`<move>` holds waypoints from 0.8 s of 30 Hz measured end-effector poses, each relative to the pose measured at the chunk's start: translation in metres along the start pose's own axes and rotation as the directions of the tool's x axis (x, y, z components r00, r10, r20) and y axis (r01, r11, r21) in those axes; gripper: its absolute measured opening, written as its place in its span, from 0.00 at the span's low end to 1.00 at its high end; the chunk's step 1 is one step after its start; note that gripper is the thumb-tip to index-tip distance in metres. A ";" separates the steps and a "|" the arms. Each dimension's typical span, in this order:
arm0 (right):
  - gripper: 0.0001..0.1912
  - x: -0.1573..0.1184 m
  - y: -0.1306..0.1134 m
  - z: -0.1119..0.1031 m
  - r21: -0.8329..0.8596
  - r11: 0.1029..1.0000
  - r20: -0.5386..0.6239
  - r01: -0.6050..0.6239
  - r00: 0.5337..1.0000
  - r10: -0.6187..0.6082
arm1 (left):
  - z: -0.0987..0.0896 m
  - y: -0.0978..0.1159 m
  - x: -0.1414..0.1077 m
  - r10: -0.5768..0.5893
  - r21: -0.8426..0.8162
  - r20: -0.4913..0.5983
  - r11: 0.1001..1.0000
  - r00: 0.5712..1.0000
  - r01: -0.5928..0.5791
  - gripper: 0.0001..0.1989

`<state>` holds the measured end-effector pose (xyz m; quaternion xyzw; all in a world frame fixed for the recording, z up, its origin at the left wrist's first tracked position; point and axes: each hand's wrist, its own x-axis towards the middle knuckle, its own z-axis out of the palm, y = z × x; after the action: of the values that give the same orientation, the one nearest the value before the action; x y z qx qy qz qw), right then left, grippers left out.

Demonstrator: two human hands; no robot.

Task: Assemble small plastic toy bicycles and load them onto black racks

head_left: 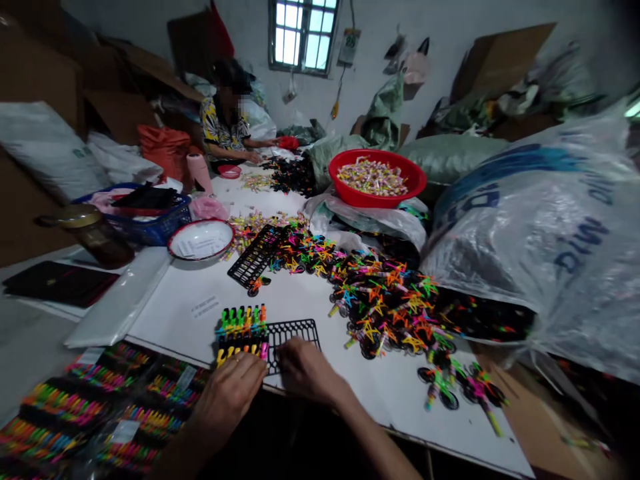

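Note:
A black plastic grid rack lies at the table's near edge. Its left half carries rows of small colourful toy bikes, standing close together; the right half shows bare openings. My left hand is closed around the rack's near left part, fingers against the yellow and pink pieces. Over the bare grid, my right hand has its fingers curled down; their tips are hidden, so whatever they pinch does not show. A heap of loose toy bikes spreads to the right, and a second black rack lies behind.
A red basin of small wrapped pieces and a large plastic sack stand right. At left are a white enamel bowl, a blue basket and a jar. Packed racks lie lower left. Another person sits behind.

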<state>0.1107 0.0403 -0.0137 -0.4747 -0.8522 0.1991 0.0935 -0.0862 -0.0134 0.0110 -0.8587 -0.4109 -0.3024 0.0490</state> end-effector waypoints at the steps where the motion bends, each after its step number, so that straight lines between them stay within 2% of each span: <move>1: 0.11 0.004 0.013 -0.014 -0.123 0.991 -0.029 -0.055 0.998 0.052 | -0.001 -0.001 0.000 0.006 -0.004 0.000 1.000 1.000 -0.006 0.10; 4: 0.14 0.018 0.048 -0.046 -0.390 0.890 -0.150 -0.238 0.970 0.193 | -0.003 -0.004 0.003 -0.005 -0.005 -0.002 1.000 1.000 0.005 0.10; 6: 0.15 0.025 0.060 -0.051 -0.426 0.876 -0.147 -0.228 0.972 0.181 | -0.003 -0.005 0.005 -0.014 0.014 0.002 1.000 1.000 0.014 0.11; 9: 0.13 0.022 0.059 -0.038 -0.458 0.878 -0.098 -0.138 0.990 0.105 | -0.001 -0.007 0.004 -0.023 0.048 -0.006 0.999 1.000 0.023 0.11; 13: 0.12 0.000 0.048 -0.016 -0.465 0.885 -0.033 -0.018 0.999 0.003 | 0.001 -0.010 -0.004 -0.022 0.035 -0.005 0.999 1.000 0.022 0.09; 14: 0.11 -0.005 0.046 -0.015 -0.445 0.895 -0.048 -0.031 0.999 0.010 | 0.000 -0.010 -0.005 -0.011 0.023 0.005 1.000 1.000 0.011 0.10; 16: 0.11 -0.010 0.045 -0.017 -0.351 0.923 -0.140 -0.159 0.983 0.116 | -0.004 -0.009 -0.006 0.015 0.006 0.007 1.000 1.000 -0.015 0.10; 18: 0.10 -0.007 0.044 -0.022 -0.158 0.919 -0.223 -0.361 0.920 0.323 | -0.010 -0.007 -0.004 0.025 0.013 -0.028 1.000 0.999 -0.024 0.09; 20: 0.09 0.003 0.045 -0.027 0.031 0.858 -0.228 -0.513 0.832 0.506 | -0.016 -0.008 0.005 0.011 0.028 -0.083 1.000 0.996 -0.009 0.08; 22: 0.07 0.016 0.047 -0.030 0.154 0.810 -0.202 -0.566 0.785 0.586 | -0.021 -0.013 0.019 -0.050 0.046 -0.125 0.997 0.991 0.056 0.08; 24: 0.07 0.029 0.050 -0.033 0.235 0.800 -0.183 -0.553 0.783 0.595 | -0.020 -0.023 0.036 -0.151 0.061 -0.118 0.985 0.981 0.159 0.09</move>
<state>0.1455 0.0965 -0.0064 -0.7234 -0.6281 0.2285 0.1735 -0.0954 0.0192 0.0439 -0.8032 -0.4836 -0.3389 0.0785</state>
